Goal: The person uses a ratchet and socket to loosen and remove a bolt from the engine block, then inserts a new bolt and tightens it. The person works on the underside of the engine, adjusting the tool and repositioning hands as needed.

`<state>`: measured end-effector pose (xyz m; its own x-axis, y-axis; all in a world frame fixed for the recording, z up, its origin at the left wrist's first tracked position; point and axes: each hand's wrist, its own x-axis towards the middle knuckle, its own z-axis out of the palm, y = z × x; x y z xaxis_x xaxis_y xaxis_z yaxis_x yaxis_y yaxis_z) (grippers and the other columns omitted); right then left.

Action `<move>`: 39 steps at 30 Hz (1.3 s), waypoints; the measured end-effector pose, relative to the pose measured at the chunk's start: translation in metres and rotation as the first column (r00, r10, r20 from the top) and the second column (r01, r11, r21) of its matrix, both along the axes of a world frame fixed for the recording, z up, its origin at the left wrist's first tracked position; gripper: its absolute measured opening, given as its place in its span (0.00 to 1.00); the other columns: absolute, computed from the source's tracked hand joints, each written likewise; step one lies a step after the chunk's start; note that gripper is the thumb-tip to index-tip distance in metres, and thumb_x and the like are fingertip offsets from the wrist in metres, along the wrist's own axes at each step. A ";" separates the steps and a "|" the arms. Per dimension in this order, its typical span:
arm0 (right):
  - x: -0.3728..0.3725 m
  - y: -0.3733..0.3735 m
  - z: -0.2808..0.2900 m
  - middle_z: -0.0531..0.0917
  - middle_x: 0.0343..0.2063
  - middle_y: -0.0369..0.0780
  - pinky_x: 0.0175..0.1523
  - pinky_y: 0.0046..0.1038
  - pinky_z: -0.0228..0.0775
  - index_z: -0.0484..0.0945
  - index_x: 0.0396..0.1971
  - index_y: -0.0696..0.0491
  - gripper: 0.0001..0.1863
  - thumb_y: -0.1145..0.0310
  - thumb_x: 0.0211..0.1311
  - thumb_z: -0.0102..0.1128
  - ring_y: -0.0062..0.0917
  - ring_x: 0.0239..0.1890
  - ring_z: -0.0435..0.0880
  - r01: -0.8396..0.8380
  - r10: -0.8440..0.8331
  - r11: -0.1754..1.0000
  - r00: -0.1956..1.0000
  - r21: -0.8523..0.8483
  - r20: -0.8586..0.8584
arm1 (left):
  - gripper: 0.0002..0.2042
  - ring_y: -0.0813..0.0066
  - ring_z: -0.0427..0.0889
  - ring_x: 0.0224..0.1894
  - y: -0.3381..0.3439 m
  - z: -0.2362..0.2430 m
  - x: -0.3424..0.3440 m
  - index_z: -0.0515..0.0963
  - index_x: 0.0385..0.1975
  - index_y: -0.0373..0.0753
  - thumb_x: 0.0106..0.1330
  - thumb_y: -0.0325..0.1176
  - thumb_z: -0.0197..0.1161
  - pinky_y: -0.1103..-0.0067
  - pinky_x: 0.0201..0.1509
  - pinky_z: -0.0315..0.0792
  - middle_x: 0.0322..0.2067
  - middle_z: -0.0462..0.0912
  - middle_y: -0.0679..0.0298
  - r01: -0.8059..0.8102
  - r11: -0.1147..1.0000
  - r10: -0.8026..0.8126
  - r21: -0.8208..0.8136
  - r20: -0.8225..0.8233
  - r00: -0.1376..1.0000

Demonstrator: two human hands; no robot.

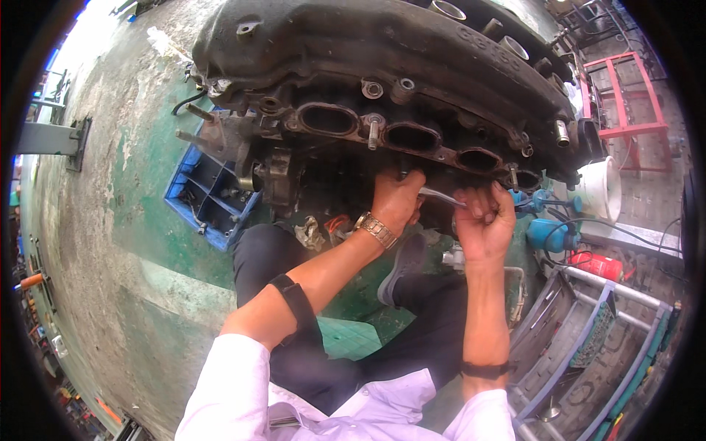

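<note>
A large dark engine [346,55] with a row of oval ports fills the upper part of the view. Below the ports, my left hand [397,197] is closed around one end of a shiny metal wrench [441,195]; a watch [377,231] is on that wrist. The wrench's other end reaches the curled fingers of my right hand [484,219], which pinch it close under the engine's edge. Shadow and the engine body hide what the wrench and fingertips touch underneath.
A blue divided bin [209,192] with small parts sits on the floor to the left. At right are a white bucket [599,189], a red can [594,264], a blue tool [551,234] with cables, a metal-framed rack [588,353] and a red stand [629,128]. My legs are below the engine.
</note>
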<state>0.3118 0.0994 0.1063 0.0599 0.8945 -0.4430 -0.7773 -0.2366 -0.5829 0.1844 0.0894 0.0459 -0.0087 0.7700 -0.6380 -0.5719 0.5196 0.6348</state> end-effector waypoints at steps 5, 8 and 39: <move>-0.023 0.000 0.023 0.70 0.13 0.34 0.33 0.26 0.66 0.66 0.12 0.54 0.14 0.76 0.53 0.60 0.19 0.19 0.69 -0.312 0.213 0.902 0.923 0.297 0.321 | 0.12 0.75 0.65 0.11 -0.002 -0.007 -0.004 0.70 0.21 0.37 0.63 0.38 0.52 0.77 0.13 0.61 0.13 0.69 0.65 0.081 0.993 -0.074 0.080 -0.086 0.994; -0.034 -0.013 0.030 0.60 0.10 0.33 0.37 0.32 0.66 0.59 0.11 0.50 0.18 0.73 0.58 0.52 0.20 0.18 0.62 -0.327 0.160 0.896 0.868 0.299 0.470 | 0.13 0.76 0.62 0.07 0.001 -0.003 -0.007 0.70 0.21 0.34 0.62 0.38 0.51 0.77 0.09 0.59 0.11 0.68 0.63 -0.032 0.999 0.030 0.044 0.050 0.998; -0.106 -0.021 -0.006 0.79 0.27 0.44 0.43 0.37 0.64 0.73 0.28 0.55 0.10 0.65 0.50 0.60 0.39 0.35 0.77 -0.869 -0.282 0.463 0.044 0.176 0.958 | 0.10 0.73 0.77 0.29 -0.021 -0.001 -0.034 0.73 0.35 0.38 0.65 0.36 0.49 0.77 0.32 0.73 0.28 0.77 0.63 -0.027 0.993 -0.008 0.112 0.301 0.954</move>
<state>0.2061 0.0788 0.0998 -0.5560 0.7696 0.3140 0.4593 0.5993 -0.6557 0.1507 0.0682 0.0451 0.1622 0.8383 -0.5205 -0.7497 0.4477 0.4874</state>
